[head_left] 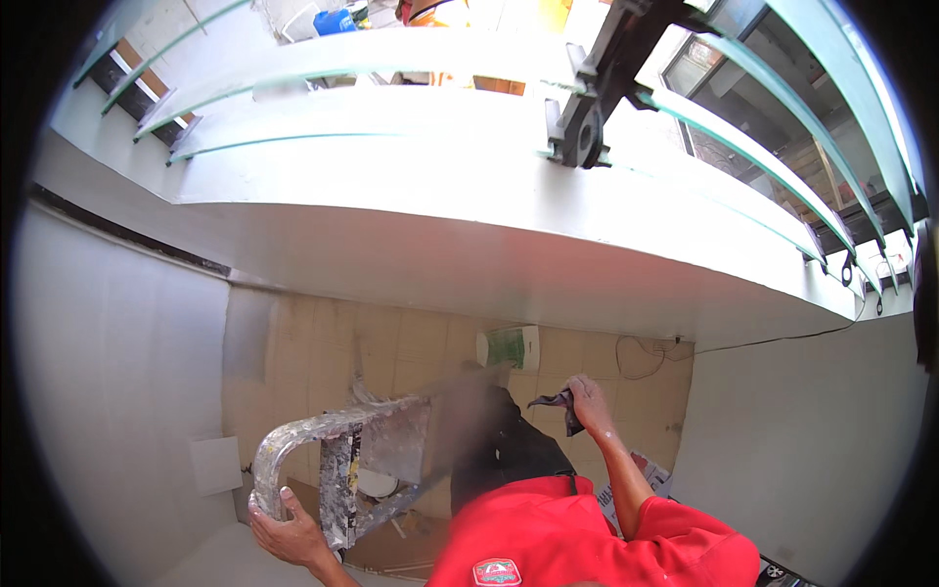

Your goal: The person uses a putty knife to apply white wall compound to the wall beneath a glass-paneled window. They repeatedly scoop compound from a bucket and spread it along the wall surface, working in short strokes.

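Observation:
My left hand is closed round the curved top rail of a paint-spattered metal stepladder at the lower left. My right hand grips a dark crumpled cloth to the right of my body, above the tiled floor. The red shirt and dark trousers of my own body fill the lower middle. Part of the ladder is blurred beside my legs.
A white ledge crosses above, below glass louvre slats with a black bracket. A white-and-green bucket and a thin cable lie farther down on the floor. Walls enclose both sides.

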`<state>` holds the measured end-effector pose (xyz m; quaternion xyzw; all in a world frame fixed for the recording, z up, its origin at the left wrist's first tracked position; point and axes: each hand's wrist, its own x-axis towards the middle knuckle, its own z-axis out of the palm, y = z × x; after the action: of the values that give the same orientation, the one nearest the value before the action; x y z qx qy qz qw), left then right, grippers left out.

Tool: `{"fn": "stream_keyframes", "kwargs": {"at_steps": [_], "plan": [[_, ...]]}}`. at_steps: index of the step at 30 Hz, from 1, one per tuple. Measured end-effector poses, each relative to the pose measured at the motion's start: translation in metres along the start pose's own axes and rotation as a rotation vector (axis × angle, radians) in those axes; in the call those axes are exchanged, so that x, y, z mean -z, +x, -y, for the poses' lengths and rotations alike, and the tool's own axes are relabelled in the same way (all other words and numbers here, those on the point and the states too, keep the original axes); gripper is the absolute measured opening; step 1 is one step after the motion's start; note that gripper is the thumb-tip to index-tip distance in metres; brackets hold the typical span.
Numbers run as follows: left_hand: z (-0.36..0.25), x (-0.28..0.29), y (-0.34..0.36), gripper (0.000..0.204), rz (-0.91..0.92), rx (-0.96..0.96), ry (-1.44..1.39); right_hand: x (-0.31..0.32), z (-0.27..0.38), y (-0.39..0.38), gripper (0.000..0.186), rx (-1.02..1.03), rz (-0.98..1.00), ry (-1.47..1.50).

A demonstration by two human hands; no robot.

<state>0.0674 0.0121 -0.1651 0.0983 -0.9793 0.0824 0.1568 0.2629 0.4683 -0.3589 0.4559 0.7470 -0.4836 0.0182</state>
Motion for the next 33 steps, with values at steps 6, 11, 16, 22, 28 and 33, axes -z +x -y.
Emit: {"fn": "stream_keyframes", "kwargs": {"at_steps": [6,11,16,22,28,33], "plan": [[-0.154,0.056,-0.053,0.105,0.238,-0.515,-1.183,-0.019,0.192,-0.063,0.035,0.365,0.494,0.479],[-0.194,0.041,-0.034,0.071,0.503,-0.535,-1.375,0.008,0.275,-0.073,0.044,0.753,0.565,0.275],[-0.117,0.026,0.011,0.049,-0.066,-0.239,-1.153,0.086,0.327,0.019,0.071,1.116,-0.943,-0.163],[-0.023,-0.001,0.046,0.054,-0.346,-0.09,-0.613,0.126,0.351,0.088,0.044,1.414,-0.803,-0.579],[-0.006,-0.025,0.044,0.053,-0.23,-0.006,-0.717,0.13,0.349,0.091,0.034,1.538,-0.783,-0.56],[-0.015,-0.014,0.06,0.055,-0.133,0.116,-0.843,0.126,0.352,0.092,0.037,1.537,-0.833,-0.513]]}}
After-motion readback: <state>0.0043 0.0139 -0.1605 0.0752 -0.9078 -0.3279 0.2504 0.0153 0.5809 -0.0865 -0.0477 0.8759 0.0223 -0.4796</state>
